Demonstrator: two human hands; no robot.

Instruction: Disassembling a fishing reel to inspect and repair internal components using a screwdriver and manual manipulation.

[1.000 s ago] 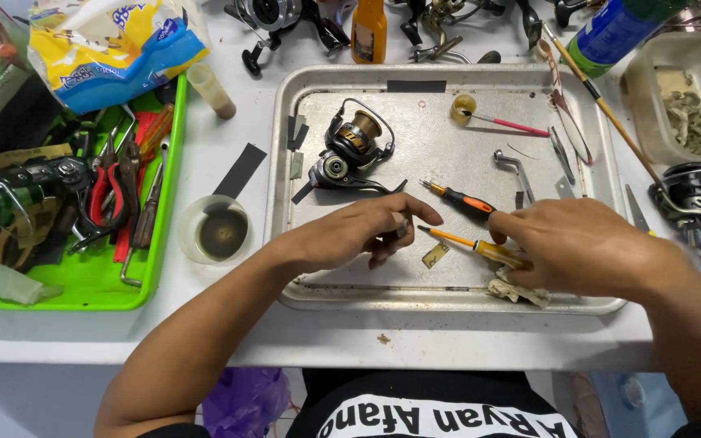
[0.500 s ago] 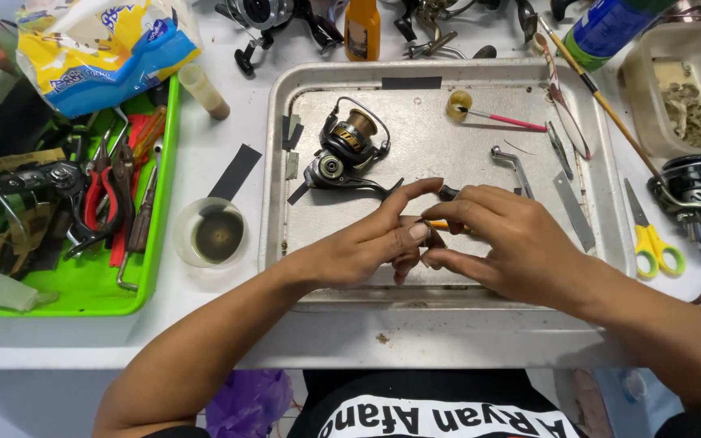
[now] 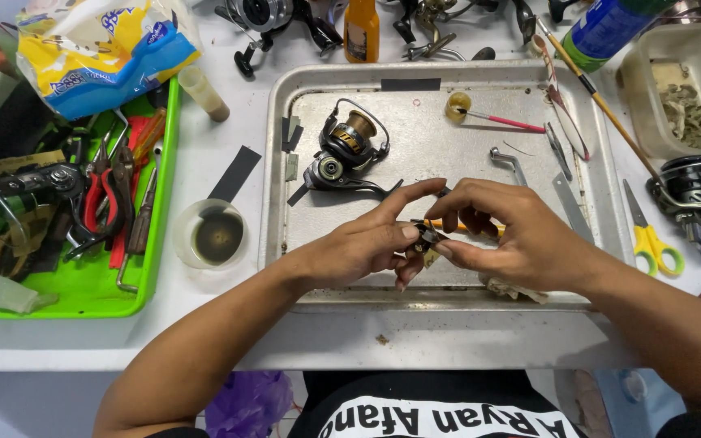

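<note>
Evidently light, rigid and easily dropped, the small dark part [image 3: 425, 237] is pinched at its edges by left hand [image 3: 367, 247] and right hand [image 3: 521, 235] fingertips.

- small dark part [image 3: 425, 236] mostly hidden between fingers [image 3: 403, 232], too small to identify
- blue can [image 3: 606, 28] cut off by top edge
- orange-handled tool [image 3: 456, 226] hidden behind right hand [image 3: 521, 235]

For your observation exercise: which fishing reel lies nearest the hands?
The black-and-gold spinning reel inside the metal tray; the other reels sit outside it.
</note>
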